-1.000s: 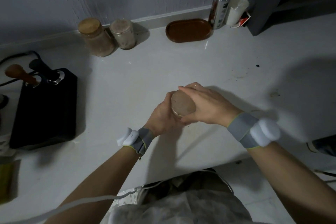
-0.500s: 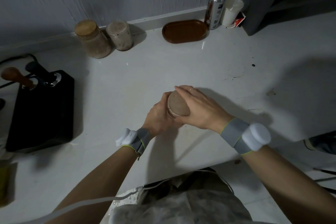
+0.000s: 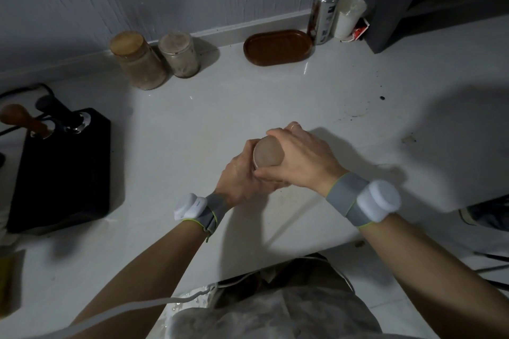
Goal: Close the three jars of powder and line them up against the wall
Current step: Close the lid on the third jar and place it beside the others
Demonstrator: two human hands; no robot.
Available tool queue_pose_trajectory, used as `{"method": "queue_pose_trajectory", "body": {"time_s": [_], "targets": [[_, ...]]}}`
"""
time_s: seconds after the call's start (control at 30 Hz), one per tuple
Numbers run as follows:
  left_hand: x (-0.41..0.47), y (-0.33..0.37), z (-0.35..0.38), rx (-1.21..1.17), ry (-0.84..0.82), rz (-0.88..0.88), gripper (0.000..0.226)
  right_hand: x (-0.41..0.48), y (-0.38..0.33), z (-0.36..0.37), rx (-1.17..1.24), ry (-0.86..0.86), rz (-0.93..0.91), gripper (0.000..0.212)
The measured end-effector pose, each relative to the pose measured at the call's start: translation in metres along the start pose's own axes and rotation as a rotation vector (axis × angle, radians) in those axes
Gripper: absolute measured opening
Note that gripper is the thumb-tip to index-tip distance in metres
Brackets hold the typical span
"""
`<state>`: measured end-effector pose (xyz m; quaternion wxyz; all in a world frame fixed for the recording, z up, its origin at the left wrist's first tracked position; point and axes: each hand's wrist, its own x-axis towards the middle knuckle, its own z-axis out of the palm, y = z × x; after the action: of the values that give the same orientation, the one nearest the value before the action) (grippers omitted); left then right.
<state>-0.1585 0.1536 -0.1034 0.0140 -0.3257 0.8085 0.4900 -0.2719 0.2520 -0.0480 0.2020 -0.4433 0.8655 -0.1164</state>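
Third jar (image 3: 268, 157) mid-tabletop (image 3: 192, 129), well apart from wall. Left hand (image 3: 242, 181) wrapped around jar body, grip clamped; right hand (image 3: 300, 159) clamped over lid rim. Looks like lid being seated or twisted. Best done by holding body steady with left, keeping lid level, turning till snug, no tilting. Two capped jars (image 3: 139, 63) (image 3: 180, 55) far left, touching, beside wall. No readable writing; spray can (image 3: 325, 8) label blurred.
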Motion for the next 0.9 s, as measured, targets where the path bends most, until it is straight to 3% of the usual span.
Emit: {"method": "queue_pose_trajectory", "body": {"time_s": [0.07,0.2,0.4,0.57,0.9], "targets": [[0.000,0.000,-0.001,0.007,-0.010,0.007,0.103,-0.001,-0.001,0.002,-0.026,0.013,0.005,0.086],[0.001,0.000,-0.001,0.041,-0.001,0.006,0.102,0.000,0.008,-0.001,0.030,-0.180,-0.131,0.092],[-0.004,0.001,0.000,-0.034,0.018,0.006,0.099,-0.002,0.000,0.001,-0.066,0.023,-0.023,0.083],[-0.003,0.001,0.002,-0.012,0.034,0.004,0.098,0.000,0.007,0.003,-0.008,-0.097,-0.116,0.093],[-0.008,-0.004,0.010,0.009,0.130,0.027,0.087,-0.004,0.002,0.014,-0.005,0.090,-0.110,0.086]]}}
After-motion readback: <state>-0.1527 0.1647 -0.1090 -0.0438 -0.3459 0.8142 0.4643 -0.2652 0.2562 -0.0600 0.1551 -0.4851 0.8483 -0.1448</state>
